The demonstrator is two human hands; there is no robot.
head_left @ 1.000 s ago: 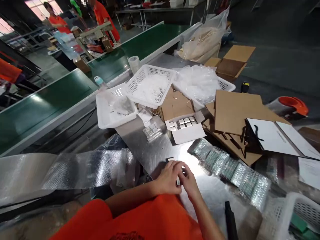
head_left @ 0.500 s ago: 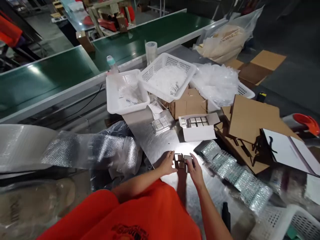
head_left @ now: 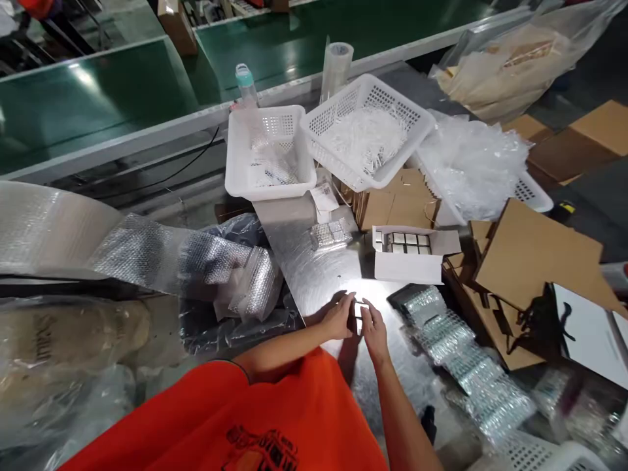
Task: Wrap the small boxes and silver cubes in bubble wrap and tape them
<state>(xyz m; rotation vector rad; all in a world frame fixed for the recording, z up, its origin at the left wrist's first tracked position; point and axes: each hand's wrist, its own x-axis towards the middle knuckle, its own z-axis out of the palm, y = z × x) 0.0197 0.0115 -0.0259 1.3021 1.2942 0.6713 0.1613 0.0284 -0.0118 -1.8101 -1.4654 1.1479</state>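
Observation:
Small square blocks (head_left: 359, 316) with pale, shiny tops and dark edges are pressed together between my two hands, low over the metal table (head_left: 314, 281). My left hand (head_left: 338, 319) grips them from the left side, fingers closed against the dark face. On the other side, my right hand (head_left: 375, 332) closes on them with thumb and fingers. How many blocks are in the grip is partly hidden. Beyond the hands stands an open white carton (head_left: 408, 267), holding several similar square blocks (head_left: 409, 243) in rows. A bubble-wrapped pack (head_left: 331, 234) lies left of that carton.
A chain of bubble-wrapped packs (head_left: 466, 360) lies to the right. Behind are white baskets (head_left: 271, 190), one heaped with white strips (head_left: 367, 137). Cardboard sheets (head_left: 540, 252) lean at right. A bubble wrap roll (head_left: 49, 229) is at left, and a green conveyor (head_left: 112, 91) runs behind.
My hands have come closer together, and the blocks that were spread out between them are now pressed into a compact group. The camera view has shifted, too.

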